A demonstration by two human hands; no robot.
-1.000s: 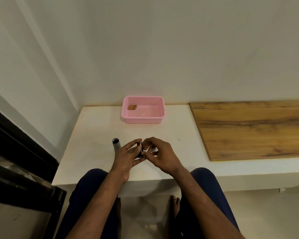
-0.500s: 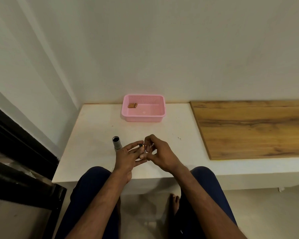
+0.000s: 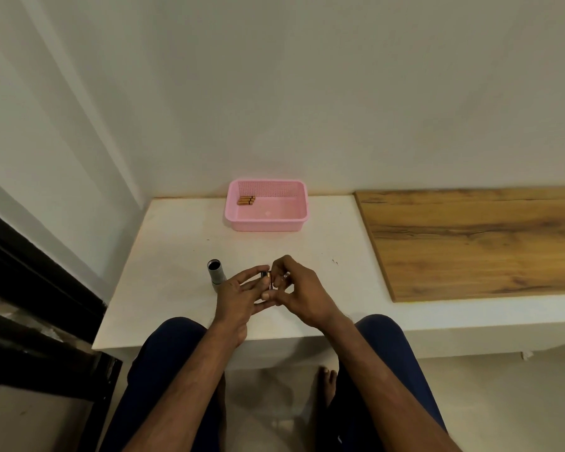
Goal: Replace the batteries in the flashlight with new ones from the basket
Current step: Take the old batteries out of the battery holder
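A grey flashlight body (image 3: 216, 275) stands upright on the white table (image 3: 177, 256), open dark end up, just left of my hands. My left hand (image 3: 238, 298) holds a small dark battery holder (image 3: 266, 282) with a copper-topped battery in it. My right hand (image 3: 299, 293) pinches at that same holder from the right with fingertips. A pink basket (image 3: 266, 207) sits at the back of the table with several copper-coloured batteries (image 3: 246, 200) in its far left corner.
A wooden board (image 3: 477, 243) covers the table to the right. A wall corner closes the back and left. A black frame (image 3: 40, 321) stands left of the table. My knees (image 3: 173, 353) are under the front edge.
Both hands stayed together over the table's front edge, turning the small holder between the fingers. The flashlight body and basket have not moved.
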